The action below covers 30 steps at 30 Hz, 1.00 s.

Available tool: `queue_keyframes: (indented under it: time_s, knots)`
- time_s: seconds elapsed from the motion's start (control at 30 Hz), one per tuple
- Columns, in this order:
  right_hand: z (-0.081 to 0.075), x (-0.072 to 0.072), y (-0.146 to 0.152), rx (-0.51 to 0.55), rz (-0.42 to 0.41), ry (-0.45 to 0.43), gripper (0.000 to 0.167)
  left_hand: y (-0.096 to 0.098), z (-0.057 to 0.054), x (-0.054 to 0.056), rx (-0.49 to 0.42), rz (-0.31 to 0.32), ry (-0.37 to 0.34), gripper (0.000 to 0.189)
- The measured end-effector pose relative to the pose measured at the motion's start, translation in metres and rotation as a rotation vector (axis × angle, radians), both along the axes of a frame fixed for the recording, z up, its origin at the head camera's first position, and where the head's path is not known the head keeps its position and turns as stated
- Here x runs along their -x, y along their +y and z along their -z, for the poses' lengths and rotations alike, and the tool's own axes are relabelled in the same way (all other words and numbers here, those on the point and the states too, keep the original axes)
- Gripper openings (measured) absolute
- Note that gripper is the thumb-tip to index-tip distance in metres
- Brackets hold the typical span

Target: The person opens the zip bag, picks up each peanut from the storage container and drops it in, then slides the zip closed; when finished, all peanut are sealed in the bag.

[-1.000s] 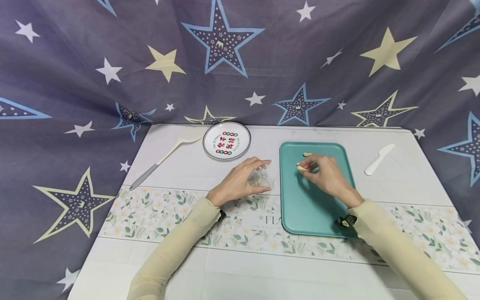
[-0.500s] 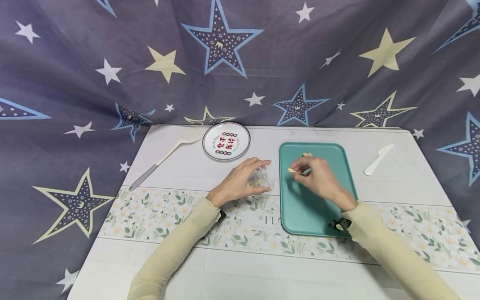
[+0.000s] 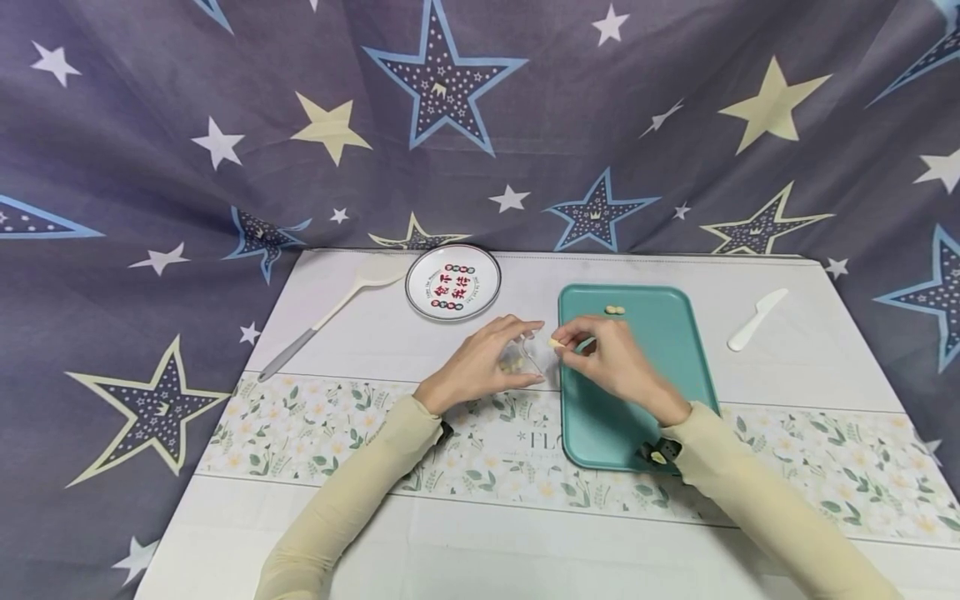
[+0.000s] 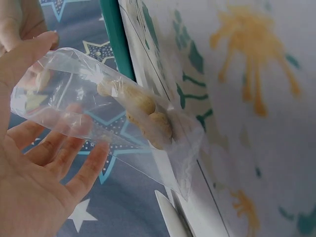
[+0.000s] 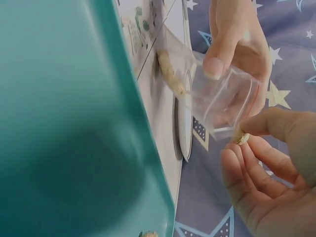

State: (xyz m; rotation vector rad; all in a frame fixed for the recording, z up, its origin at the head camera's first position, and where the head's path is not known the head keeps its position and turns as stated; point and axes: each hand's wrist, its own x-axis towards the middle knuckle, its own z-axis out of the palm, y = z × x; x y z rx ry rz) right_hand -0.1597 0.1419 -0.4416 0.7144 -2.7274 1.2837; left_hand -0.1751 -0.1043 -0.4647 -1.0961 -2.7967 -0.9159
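my left hand (image 3: 480,362) is grasping the clear, soft plastic bag with a red line near its mouth (image 4: 89,106), thumb on one side and fingers curved along the other; the bag is just beside the left edge of the teal rectangular tray with rounded corners (image 3: 600,429), with several pale tan, bumpy peanuts in their shells (image 4: 140,103) lying in its lower end; my right hand (image 3: 611,354) is pinching one pale yellow single peanut (image 5: 240,138) between thumb and fingertips, close to the mouth of the bag; whether the nut touches the plastic i cannot tell.

to do this well, i think the thumb and fingers of the left should be spread enough that the mouth makes a wide gap, but without squeezing the thin film flat; the right fingertips should pass inside the rim before they loosen, because a nut let go at the edge could roll away on the white flower-printed surface (image 3: 450,550); the pinch must be light, as the shell may crack; one more peanut (image 3: 615,310) lies at the far end of the tray.
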Motion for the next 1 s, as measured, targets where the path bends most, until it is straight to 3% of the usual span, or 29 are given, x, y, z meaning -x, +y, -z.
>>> queue_keyframes:
  time_s: [0.37,1.0]
  knots:
    - [0.002,-0.002,-0.017,0.030,-0.054,-0.026,0.012,0.000,-0.001,-0.001,0.000,0.001,-0.001,0.077]
    - [0.007,-0.001,-0.014,0.024,-0.093,-0.017,0.013,0.001,-0.002,0.000,-0.004,0.001,0.000,0.075]
